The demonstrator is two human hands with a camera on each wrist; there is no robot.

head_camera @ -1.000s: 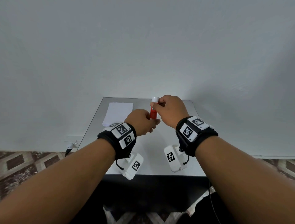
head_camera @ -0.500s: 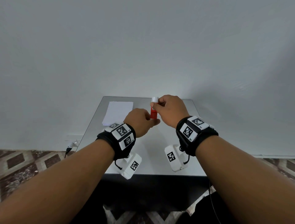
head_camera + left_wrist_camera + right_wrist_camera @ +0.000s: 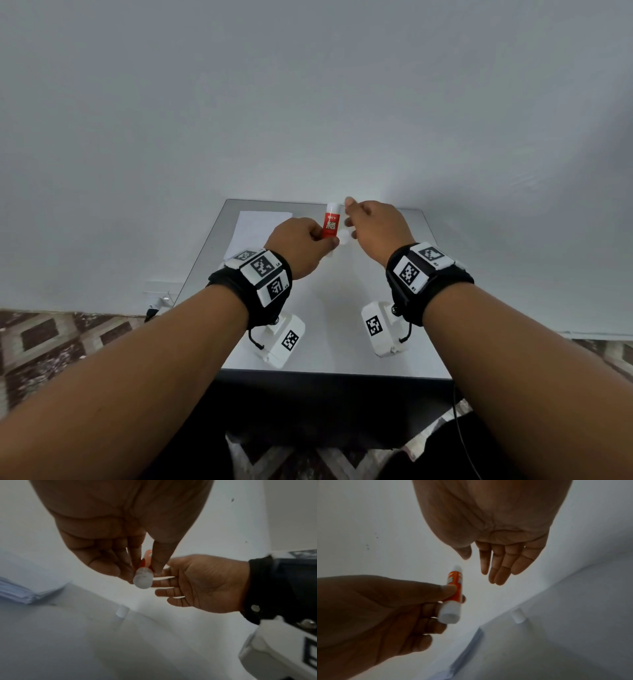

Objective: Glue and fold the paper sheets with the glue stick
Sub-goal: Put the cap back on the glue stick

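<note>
A red glue stick (image 3: 330,226) with white ends stands upright above the grey table (image 3: 325,342). My left hand (image 3: 322,240) pinches its lower part between thumb and fingers; the left wrist view shows the white bottom knob (image 3: 143,580). My right hand (image 3: 352,219) hovers just right of the stick with straight, spread fingers (image 3: 498,566) and holds nothing. A stack of white paper sheets (image 3: 260,229) lies at the table's back left. A small white cap (image 3: 121,612) lies on the table near the wall.
The table's far edge meets a plain white wall (image 3: 308,102). A plug and cable (image 3: 154,305) sit at the wall's foot on the left. Patterned floor (image 3: 51,342) surrounds the small table.
My right hand has let go of the top of the glue stick, opened its fingers and moved a little right. My left hand keeps hold of the stick.
</note>
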